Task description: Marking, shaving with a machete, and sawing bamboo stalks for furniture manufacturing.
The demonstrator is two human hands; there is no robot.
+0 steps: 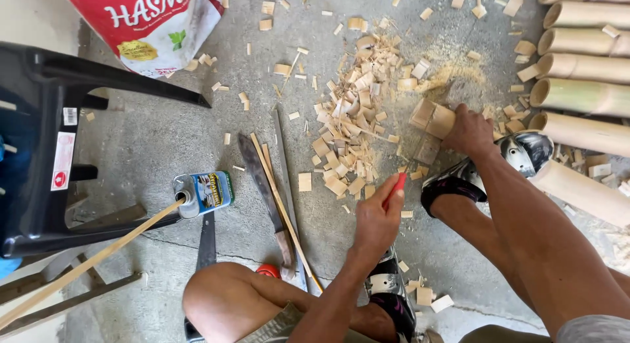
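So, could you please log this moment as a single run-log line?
left hand: grips red-handled tool | right hand: steadies bamboo piece on concrete floor | around: bamboo chips, bamboo tubes

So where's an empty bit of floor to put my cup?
Bare floor lies between the chair and the big knife. More lies right of the left hand, below the foot. The chip pile is crowded.
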